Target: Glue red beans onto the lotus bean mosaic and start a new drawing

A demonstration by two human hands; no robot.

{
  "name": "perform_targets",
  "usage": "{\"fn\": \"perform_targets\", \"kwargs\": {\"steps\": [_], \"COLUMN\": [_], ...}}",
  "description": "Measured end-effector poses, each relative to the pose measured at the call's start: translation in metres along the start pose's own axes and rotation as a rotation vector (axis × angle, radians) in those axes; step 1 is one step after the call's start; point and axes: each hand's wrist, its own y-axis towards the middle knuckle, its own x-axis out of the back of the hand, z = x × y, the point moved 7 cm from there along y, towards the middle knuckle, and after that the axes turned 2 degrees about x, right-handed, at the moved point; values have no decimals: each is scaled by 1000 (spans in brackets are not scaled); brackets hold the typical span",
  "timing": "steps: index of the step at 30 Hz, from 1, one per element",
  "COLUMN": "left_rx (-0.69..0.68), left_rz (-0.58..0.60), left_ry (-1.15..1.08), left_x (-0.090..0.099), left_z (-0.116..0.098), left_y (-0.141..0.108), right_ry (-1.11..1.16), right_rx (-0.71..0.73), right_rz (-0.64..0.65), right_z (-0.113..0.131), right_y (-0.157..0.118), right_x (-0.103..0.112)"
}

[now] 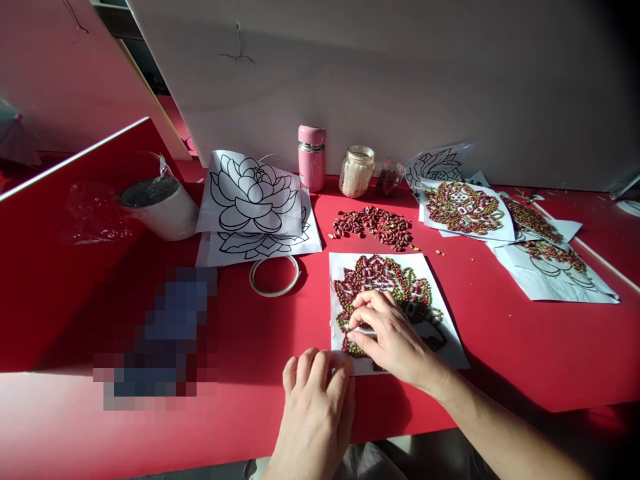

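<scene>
At the lower middle of the frame the left hand (316, 407) lies palm down on the red table (525, 347), fingers close together and slightly curled, the fingertips touching the lower left corner of a white sheet (443, 313). It holds nothing that can be seen.

The right hand (390, 333) rests on that sheet, just right of centre, with thumb and forefinger pinched on something small and pale — too small to tell what. The sheet carries a flower picture (383, 283) filled with red and green beans; the hand covers its lower part.

Just above the sheet, at centre, lies a loose pile of red beans (375, 225). Behind it, against the white wall, stand a pink flask (312, 157), a jar (357, 171) of pale grains and a small bag (389, 177).

Left of centre, two sheets with a flower outline (250, 193) lie stacked, one propped up — a ring of tape (274, 275) lies just below them. Farther left stands a white tub (163, 203) with clear plastic around it.

In the right part of the frame, several finished bean pictures (465, 210) overlap one another on the table. A blurred patch covers something at lower left.
</scene>
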Motion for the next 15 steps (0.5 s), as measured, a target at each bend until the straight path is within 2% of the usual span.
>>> {"fn": "perform_targets", "kwargs": {"steps": [6, 9, 12, 15], "left_rx": [-50, -38, -52, -116], "left_rz": [18, -42, -85, -92], "left_ry": [30, 40, 79, 140], "left_x": [-8, -10, -12, -17], "left_z": [6, 11, 15, 17], "left_y": [-4, -6, -7, -10], "right_ry": [20, 19, 3, -57], "right_rx": [-41, -39, -23, -32], "right_rz": [30, 33, -8, -95], "right_z": [0, 1, -3, -24], "right_y": [1, 3, 12, 32], "right_x": [-6, -3, 10, 31]}}
